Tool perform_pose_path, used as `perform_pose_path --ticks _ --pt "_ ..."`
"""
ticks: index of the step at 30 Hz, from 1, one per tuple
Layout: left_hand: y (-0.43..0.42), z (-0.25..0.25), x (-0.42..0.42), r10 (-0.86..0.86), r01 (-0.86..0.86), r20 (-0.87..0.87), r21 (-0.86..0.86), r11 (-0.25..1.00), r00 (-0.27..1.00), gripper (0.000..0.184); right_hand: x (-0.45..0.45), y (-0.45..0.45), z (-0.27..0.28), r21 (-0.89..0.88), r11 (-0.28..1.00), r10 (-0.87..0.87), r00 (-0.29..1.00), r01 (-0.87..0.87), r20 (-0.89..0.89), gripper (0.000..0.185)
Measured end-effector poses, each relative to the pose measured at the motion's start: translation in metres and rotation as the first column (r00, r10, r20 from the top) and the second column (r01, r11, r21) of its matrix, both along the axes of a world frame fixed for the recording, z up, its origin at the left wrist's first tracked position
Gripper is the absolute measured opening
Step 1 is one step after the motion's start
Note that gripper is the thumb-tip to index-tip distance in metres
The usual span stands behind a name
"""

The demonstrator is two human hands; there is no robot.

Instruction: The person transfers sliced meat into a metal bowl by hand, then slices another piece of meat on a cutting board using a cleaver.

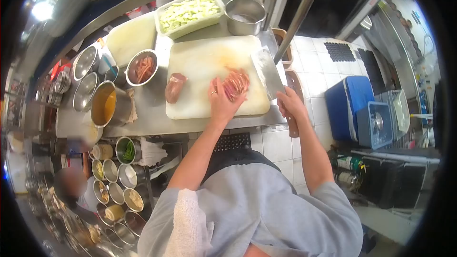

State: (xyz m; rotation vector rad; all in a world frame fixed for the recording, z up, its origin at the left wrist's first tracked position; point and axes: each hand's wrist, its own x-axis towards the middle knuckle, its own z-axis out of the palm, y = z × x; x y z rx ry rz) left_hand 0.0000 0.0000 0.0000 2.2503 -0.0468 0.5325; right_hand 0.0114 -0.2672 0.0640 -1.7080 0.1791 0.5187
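White towel [188, 223] | left grip [224, 100] clasping sliced meat [239, 82] | right grip [291, 102] clasping cleaver [267, 71] | bowl [141, 83]: meat strips [144, 70] | tub [193, 29]: green slices [190, 13]

I can't see the part of the sliced meat [241, 82] under the left hand [223, 97]; the right hand [291, 103] hides some of the cleaver [268, 74] handle. A co-worker's head [70, 182] reaches me blurred, and the bottom edge crops the grey shirt [266, 204].
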Motion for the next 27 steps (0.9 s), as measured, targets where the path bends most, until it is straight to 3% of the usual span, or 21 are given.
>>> perform_pose_path --ticks 2,3,5,7,8,9,10,14,16,19,22,24,25,27 --pt "0.005 0.003 0.011 0.066 -0.081 0.093 0.158 0.984 0.993 0.111 -0.005 0.014 -0.016 0.124 0.992 0.025 0.999 -0.019 -0.045 0.022" --pt "-0.045 0.0 0.002 0.097 -0.103 0.053 0.118 0.988 0.994 0.11 -0.022 -0.021 -0.004 0.069 0.998 0.003 0.996 0.003 -0.084 0.021" --pt "-0.044 0.017 0.011 0.136 -0.146 0.057 0.218 0.965 0.989 0.108 -0.033 0.01 -0.011 0.145 0.988 -0.038 0.995 0.051 -0.093 0.021" --pt "-0.05 0.027 0.021 0.229 -0.236 0.057 0.19 0.953 0.972 0.096 -0.041 0.04 -0.022 -0.019 1.0 0.016 1.0 -0.015 0.004 0.022" --pt "-0.053 0.026 0.026 0.253 -0.257 0.045 0.179 0.95 0.966 0.092 -0.048 0.059 -0.007 0.035 0.999 -0.02 0.996 0.024 -0.087 0.024" --pt "-0.056 0.025 0.029 0.276 -0.277 0.027 0.168 0.946 0.961 0.088 -0.054 0.072 -0.018 0.026 1.0 -0.012 1.0 0.012 -0.004 0.025" --pt "-0.056 0.024 0.032 0.309 -0.322 0.099 0.157 0.934 0.946 0.065 -0.058 0.088 -0.028 0.043 0.998 -0.034 0.999 0.035 -0.007 0.025" --pt "-0.038 0.009 0.049 0.219 -0.209 0.047 -0.157 0.965 0.975 0.046 -0.061 0.125 -0.034 0.136 0.991 -0.004 0.998 -0.004 0.06 0.019" --pt "-0.027 0.015 0.055 0.121 -0.1 0.032 -0.379 0.92 0.992 0.038 -0.062 0.133 -0.034 0.057 0.998 -0.035 0.994 0.029 0.108 0.016" --pt "-0.012 0.042 0.063 0.186 -0.086 0.4 -0.255 0.963 0.897 0.036 -0.058 0.152 -0.01 0.041 0.998 -0.046 0.99 0.041 0.135 0.012" --pt "0.023 0.095 0.071 0.257 -0.169 0.474 -0.22 0.961 0.843 0.031 -0.036 0.183 0.022 0.148 0.988 0.007 0.984 -0.034 0.179 0.01" --pt "0.066 0.111 0.086 0.247 -0.108 0.403 -0.338 0.935 0.881 0.032 -0.014 0.215 0.043 0.221 0.968 0.059 0.967 -0.115 0.247 0.01" --pt "0.088 0.121 0.094 0.231 -0.072 0.37 -0.398 0.915 0.9 0.032 -0.005 0.235 0.05 0.203 0.97 0.084 0.966 -0.135 0.245 0.011" --pt "0.141 0.123 0.108 0.31 -0.192 0.388 -0.313 0.93 0.868 0.033 0.011 0.282 0.063 0.163 0.973 0.121 0.964 -0.162 0.238 0.011"
